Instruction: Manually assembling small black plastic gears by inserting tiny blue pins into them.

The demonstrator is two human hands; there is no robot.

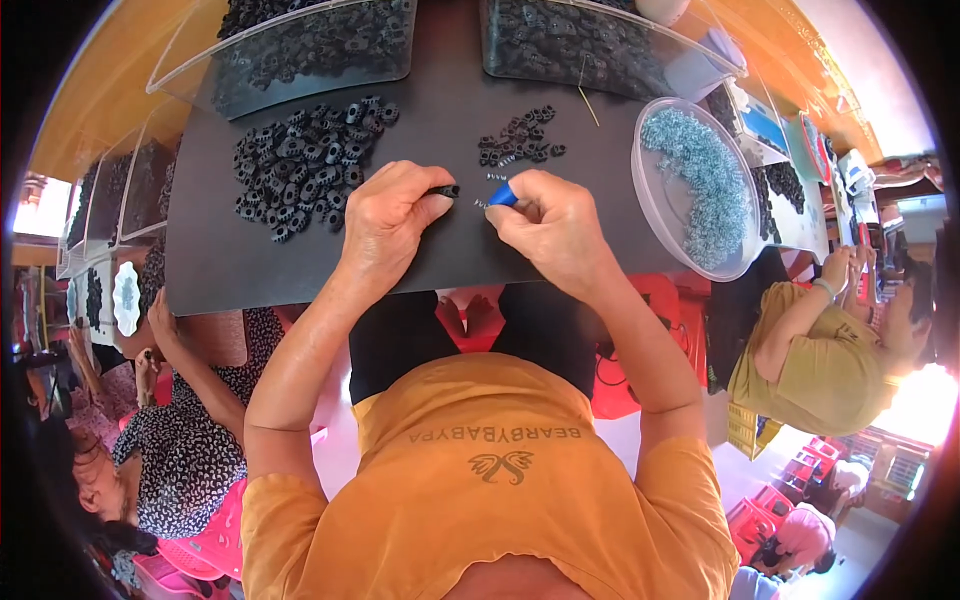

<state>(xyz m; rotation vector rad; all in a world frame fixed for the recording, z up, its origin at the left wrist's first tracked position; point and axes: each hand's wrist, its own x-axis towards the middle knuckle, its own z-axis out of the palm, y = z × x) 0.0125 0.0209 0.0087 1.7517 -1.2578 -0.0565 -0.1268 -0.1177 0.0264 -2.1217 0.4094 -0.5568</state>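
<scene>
My left hand [385, 215] pinches a small black plastic piece [446, 190] between thumb and fingers, above the dark tabletop. Facing it, my right hand [550, 220] has its thumb and index finger closed together, with a blue finger cover [503, 195] at the tip; whether anything sits in the pinch is hidden. A small metal spring [481, 203] shows right beside that tip, and another spring [497, 177] lies just beyond it. Farther off is a small group of black pieces [520, 137]. A larger heap of black pieces with holes [305, 165] spreads left of my left hand.
A round clear tub [645, 195] of pale blue-looking springs stands at the right. Two clear bins [300, 45] [600, 50] full of black pieces line the far edge. A thin yellowish stick [588, 105] leans near the right bin. Other people sit working at both sides.
</scene>
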